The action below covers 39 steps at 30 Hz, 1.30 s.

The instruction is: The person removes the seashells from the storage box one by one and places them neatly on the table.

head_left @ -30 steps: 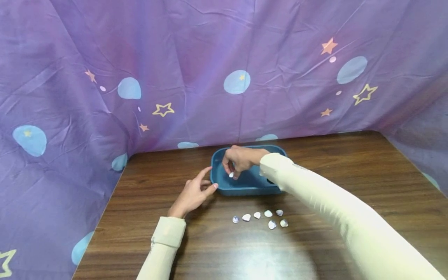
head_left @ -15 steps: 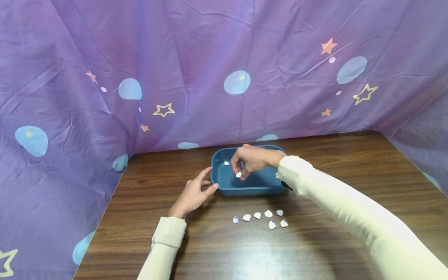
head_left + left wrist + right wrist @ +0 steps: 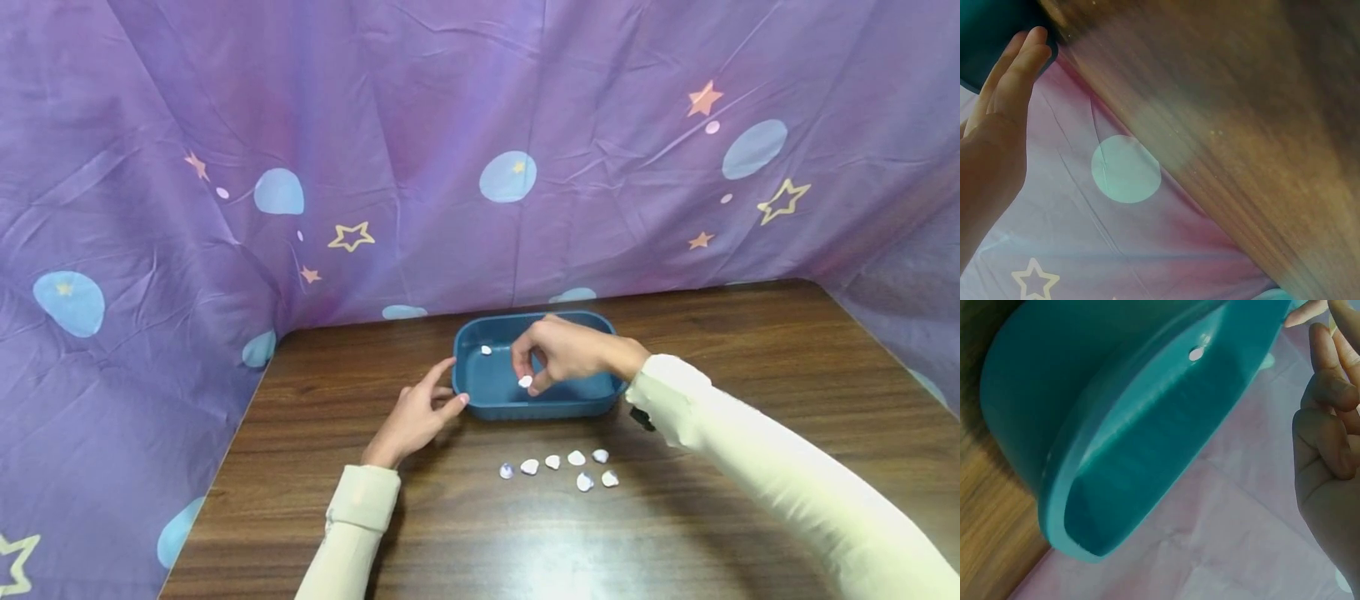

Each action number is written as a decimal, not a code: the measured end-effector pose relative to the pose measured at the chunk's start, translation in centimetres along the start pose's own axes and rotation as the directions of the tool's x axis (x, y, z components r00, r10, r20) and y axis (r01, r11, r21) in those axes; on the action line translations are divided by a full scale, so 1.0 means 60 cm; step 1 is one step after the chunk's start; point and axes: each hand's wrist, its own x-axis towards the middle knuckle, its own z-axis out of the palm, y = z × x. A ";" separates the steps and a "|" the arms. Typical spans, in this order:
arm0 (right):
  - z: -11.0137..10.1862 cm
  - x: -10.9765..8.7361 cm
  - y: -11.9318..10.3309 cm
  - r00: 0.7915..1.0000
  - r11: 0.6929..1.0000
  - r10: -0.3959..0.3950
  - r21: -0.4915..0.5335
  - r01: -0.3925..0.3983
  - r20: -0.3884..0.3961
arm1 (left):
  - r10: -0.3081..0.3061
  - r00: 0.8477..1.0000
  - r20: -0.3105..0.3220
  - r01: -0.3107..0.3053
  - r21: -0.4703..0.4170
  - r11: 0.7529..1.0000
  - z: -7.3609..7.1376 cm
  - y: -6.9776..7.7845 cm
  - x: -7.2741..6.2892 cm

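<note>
A blue rectangular tub [image 3: 555, 410] stands near the back of the wooden table. Over it, my right hand [image 3: 567, 350] pinches a small whitish shell-like piece [image 3: 526, 382] between thumb and fingertips. Another such piece [image 3: 486, 350] lies on the tub's floor at the far left; it shows too in the right wrist view as a pale spot [image 3: 1196, 354]. My left hand [image 3: 412, 417] touches the tub's left end with thumb and fingers spread, gripping nothing. In the left wrist view, its extended fingers [image 3: 1013, 81] rest against the tub's wall.
Several more of the shiny whitish pieces [image 3: 552, 462] lie on the table in front of the tub, in two uneven rows. A purple curtain [image 3: 420, 125] with stars and planets hangs right behind the table's back edge and along its sides.
My right hand has moved rightward over the tub, holding the small piece. The piece at the tub's far left has come into sight. My left hand has stayed in place.
</note>
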 end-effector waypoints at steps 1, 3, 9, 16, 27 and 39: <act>0.001 -0.003 -0.004 1.000 1.000 -0.003 0.009 0.004 -0.006 | -0.003 1.000 0.001 0.003 0.001 1.000 -0.001 0.001 0.000; 0.003 -0.008 -0.011 1.000 1.000 -0.010 0.021 0.010 -0.018 | -0.004 1.000 0.001 0.004 -0.001 1.000 -0.001 0.001 0.000; 0.015 -0.024 -0.027 0.999 1.000 -0.010 0.004 0.010 -0.052 | 0.002 1.000 0.002 -0.002 0.002 1.000 0.000 -0.001 0.001; 0.032 -0.043 -0.030 0.990 0.999 0.024 -0.029 -0.028 -0.137 | 0.006 1.000 0.000 -0.006 0.004 1.000 0.001 -0.001 -0.001; 0.059 -0.071 -0.028 0.978 0.998 0.036 -0.034 -0.044 -0.205 | 0.015 1.000 -0.006 -0.015 0.007 1.000 0.001 -0.001 -0.001; 0.090 -0.094 -0.030 0.985 0.999 0.033 0.014 -0.031 -0.171 | 0.009 1.000 -0.001 -0.009 0.010 1.000 0.001 -0.001 -0.001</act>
